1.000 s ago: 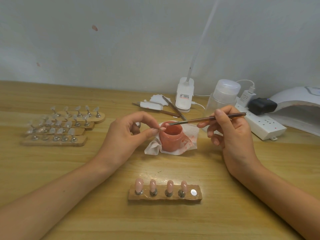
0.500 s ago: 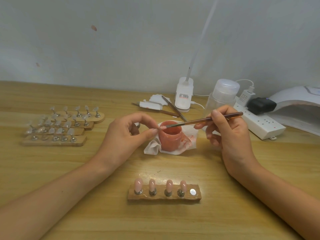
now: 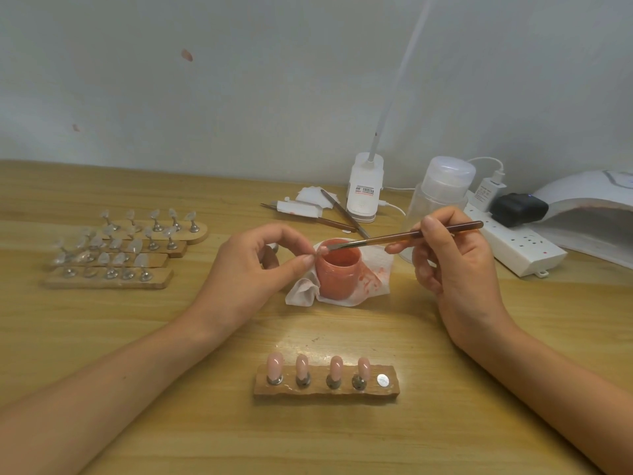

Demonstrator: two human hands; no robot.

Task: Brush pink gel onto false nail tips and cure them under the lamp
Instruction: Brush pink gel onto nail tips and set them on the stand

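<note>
The L hand [image 3: 253, 269] pinches a small nail tip [image 3: 318, 252] btw thumb and index finger, the other fingers curled loosely behind. The tip is mostly hidden by the fingertips [image 3: 306, 260], so I cannot tell its colour exactly. The R hand [image 3: 455, 269] holds a thin brush [image 3: 411, 234] like a pen, thumb and index closed narrow round the brown handle, approx. at its middle. The bristle end of the brush meets the nail tip, right above the left rim of the gel jar [image 3: 337, 279]. The jar is open, w/ pink gel [image 3: 340, 259] inside, and stands on a white tissue [image 3: 375, 265] stained w/ pink. The hands are just beside the jar, one on each side.

Nearer to the person lies a wooden holder [image 3: 325, 391] w/ four pink-coated tips [image 3: 336, 366] upright on metal pegs [image 3: 333, 382]. Its fifth place, at the right end, shows only a bare metal disc [image 3: 383, 379]. On the left of the table [image 3: 137, 354], well apart, are four more wooden strips [image 3: 102, 282] w/ clear tips [image 3: 142, 260]. Behind the jar lie some tools [image 3: 344, 216] and a white desk-lamp base [image 3: 364, 192]. At the right are a clear pump bottle [image 3: 443, 185], partly behind the R hand, a white power strip [image 3: 517, 250] w/ a black plug [image 3: 517, 209], and the white curing lamp [image 3: 582, 214] at the frame's right edge.
</note>
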